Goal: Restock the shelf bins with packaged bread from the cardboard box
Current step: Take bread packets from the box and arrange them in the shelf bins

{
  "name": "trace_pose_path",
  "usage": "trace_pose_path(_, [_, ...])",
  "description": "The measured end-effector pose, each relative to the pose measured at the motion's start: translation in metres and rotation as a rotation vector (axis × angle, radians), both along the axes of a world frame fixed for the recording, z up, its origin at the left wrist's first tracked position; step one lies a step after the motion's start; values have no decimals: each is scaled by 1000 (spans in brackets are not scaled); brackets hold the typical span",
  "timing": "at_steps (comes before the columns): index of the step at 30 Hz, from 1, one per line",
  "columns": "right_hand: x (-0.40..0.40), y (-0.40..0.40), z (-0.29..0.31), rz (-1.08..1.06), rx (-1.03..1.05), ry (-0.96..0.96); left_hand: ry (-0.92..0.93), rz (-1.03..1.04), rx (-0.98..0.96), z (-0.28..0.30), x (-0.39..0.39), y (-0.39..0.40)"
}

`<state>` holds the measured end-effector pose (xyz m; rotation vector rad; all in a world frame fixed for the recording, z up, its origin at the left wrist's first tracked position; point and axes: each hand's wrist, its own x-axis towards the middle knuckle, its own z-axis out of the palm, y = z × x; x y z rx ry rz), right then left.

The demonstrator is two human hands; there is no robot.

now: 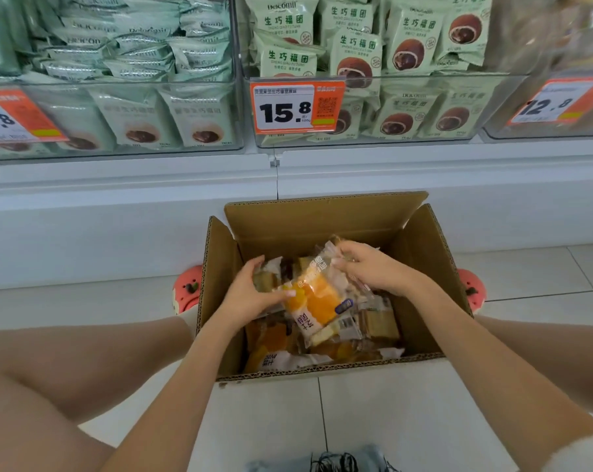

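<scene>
An open cardboard box stands on the floor between my knees, with several clear-wrapped bread packets inside. My left hand grips the left side of a stack of packets; the top one is an orange and white bread packet. My right hand pinches the upper end of the same stack of packets. Above, clear shelf bins hold green-wrapped buns.
A white shelf base runs across behind the box. Orange price tags hang on the bin fronts. Pink shoes show on both sides of the box. White floor tiles lie in front of it.
</scene>
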<state>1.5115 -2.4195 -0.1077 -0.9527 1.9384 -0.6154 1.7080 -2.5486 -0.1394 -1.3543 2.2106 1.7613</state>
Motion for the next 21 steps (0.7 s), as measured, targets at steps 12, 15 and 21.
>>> trace_pose_path(12, [12, 3, 64, -505, -322, -619, 308, 92, 633, 55, -25, 24])
trace_pose_path(15, [29, 22, 74, -562, -332, -749, 501, 345, 773, 66, -36, 31])
trace_pose_path(21, [60, 30, 109, -563, -552, -432, 707, 322, 721, 120, -63, 47])
